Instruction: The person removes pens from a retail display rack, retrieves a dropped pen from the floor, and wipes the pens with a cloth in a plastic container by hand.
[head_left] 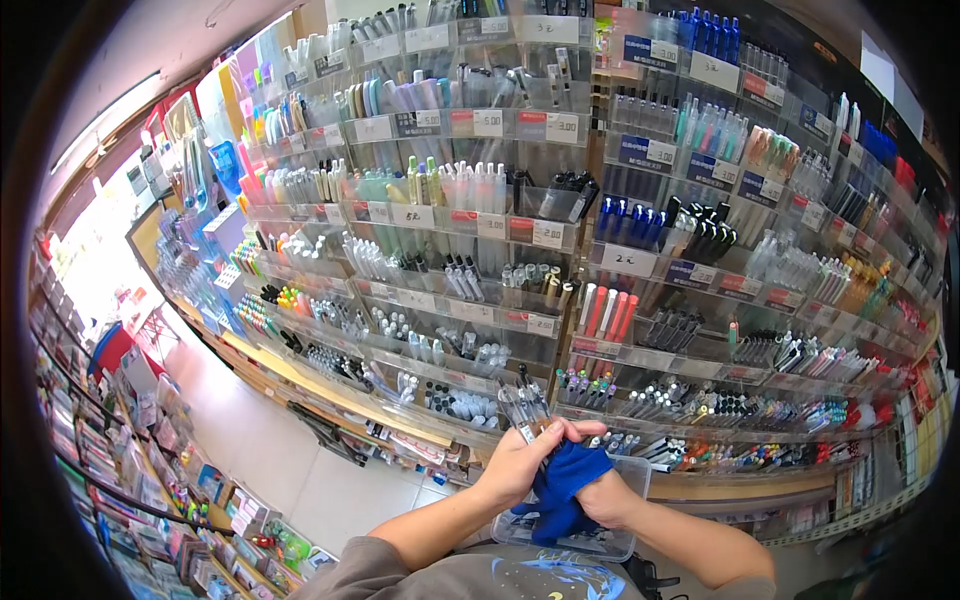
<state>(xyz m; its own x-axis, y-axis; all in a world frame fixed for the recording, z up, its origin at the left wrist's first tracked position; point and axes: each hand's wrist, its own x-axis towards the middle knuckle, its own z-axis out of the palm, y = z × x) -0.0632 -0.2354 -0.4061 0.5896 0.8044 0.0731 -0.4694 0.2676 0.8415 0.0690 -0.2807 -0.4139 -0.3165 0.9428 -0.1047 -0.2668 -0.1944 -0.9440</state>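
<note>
My left hand (pixel 518 465) is closed around a bunch of pens (pixel 524 405), tips and caps pointing up toward the rack. Wrapped in my right hand (pixel 605 497) is a blue cloth (pixel 575 475), which presses against the lower part of the pens. The two hands meet in front of my chest, and part of the cloth hangs down between them. Just below sits a clear plastic bin (pixel 622 545); the cloth and my forearms hide much of its inside.
A tall clear acrylic rack (pixel 545 235) of pens in tiers, with price tags, fills the view ahead. A wooden ledge (pixel 700 490) runs beneath it. At the lower left, another shelf (pixel 190 500) holds packaged goods beside the tiled floor (pixel 310 485).
</note>
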